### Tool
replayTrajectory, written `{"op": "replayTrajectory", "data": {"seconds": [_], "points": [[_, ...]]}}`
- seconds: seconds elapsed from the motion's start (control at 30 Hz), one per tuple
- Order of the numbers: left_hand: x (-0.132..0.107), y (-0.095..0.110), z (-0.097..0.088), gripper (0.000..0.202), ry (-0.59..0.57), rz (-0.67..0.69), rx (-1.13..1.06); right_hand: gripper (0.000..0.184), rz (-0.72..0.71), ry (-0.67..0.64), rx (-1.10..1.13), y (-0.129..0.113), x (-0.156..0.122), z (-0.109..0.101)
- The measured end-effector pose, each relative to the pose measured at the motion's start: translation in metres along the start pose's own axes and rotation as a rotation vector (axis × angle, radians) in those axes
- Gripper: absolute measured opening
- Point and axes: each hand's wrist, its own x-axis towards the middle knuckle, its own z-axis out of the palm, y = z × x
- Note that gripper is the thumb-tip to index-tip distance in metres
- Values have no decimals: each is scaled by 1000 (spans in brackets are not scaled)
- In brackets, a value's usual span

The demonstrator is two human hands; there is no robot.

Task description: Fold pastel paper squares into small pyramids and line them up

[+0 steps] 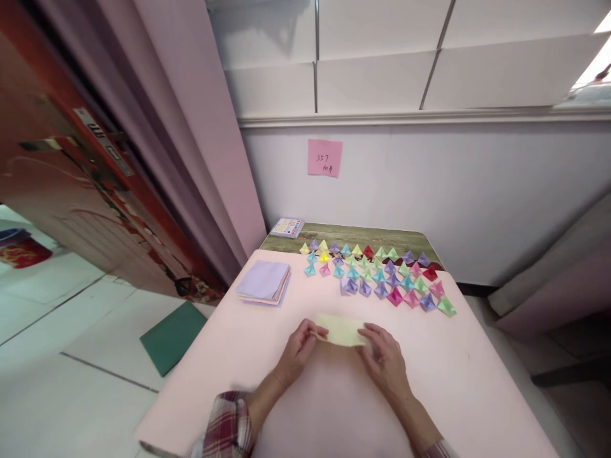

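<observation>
A pale yellow sheet of paper [340, 330], folded into a long rectangle, is held level just over the table between both hands. My left hand [300, 346] pinches its left end between thumb and fingers. At the right end, my right hand [386, 357] grips it the same way, with the thumb beneath and the fingers on top. Beyond the hands stand several rows of small folded paper shapes [394, 296] in purple, green, blue, pink, yellow and red. To the left lies a stack of square coloured paper [264, 282] with a lilac sheet on top.
A pink cover [200, 388] lies over most of the table, whose wood-patterned far end [405, 239] shows. A printed packet [287, 227] sits at the far left corner. A pink note [325, 158] is on the wall. On the floor at left lies a green board [172, 337].
</observation>
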Motion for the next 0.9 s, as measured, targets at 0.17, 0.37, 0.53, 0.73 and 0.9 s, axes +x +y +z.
{"op": "replayTrajectory", "data": {"seconds": [0.17,0.37,0.53,0.73,0.9], "points": [[14,-14,13,19,193,13,106,26,67,24,-27,-5,6,13],[14,-28,36,53,362,340,821,22,174,64,-118,-10,5,19],[8,-32,45,26,67,465,1075,46,226,-44,-176,-10,22,11],[8,-30,44,27,16,429,1064,51,290,-445,-300,-16,77,-3],[7,-28,43,28,6,435,1029,44,376,-581,-356,-26,101,-1]]}}
